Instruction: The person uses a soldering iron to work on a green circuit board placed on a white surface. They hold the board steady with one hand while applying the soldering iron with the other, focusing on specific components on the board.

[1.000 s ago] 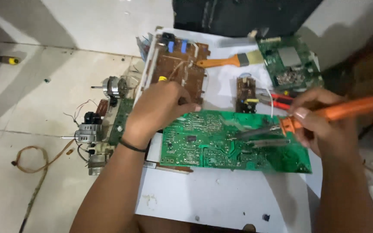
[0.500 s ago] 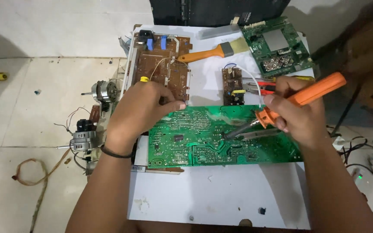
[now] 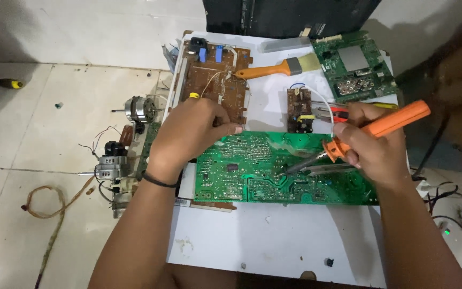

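At the back of the white bench (image 3: 274, 241) I see a brown circuit board (image 3: 215, 80), an orange-handled flat paintbrush (image 3: 279, 68) and a smaller green board with a metal shield (image 3: 355, 65). Two small electric motors (image 3: 135, 108) sit on the tiled floor (image 3: 38, 118).

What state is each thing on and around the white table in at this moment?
Left hand: palm down, pressing the green circuit board's top edge.
Right hand: gripping the orange soldering iron, tip on the green board.
Brown circuit board: lying flat, untouched.
Paintbrush: lying loose.
Motors: on the floor.
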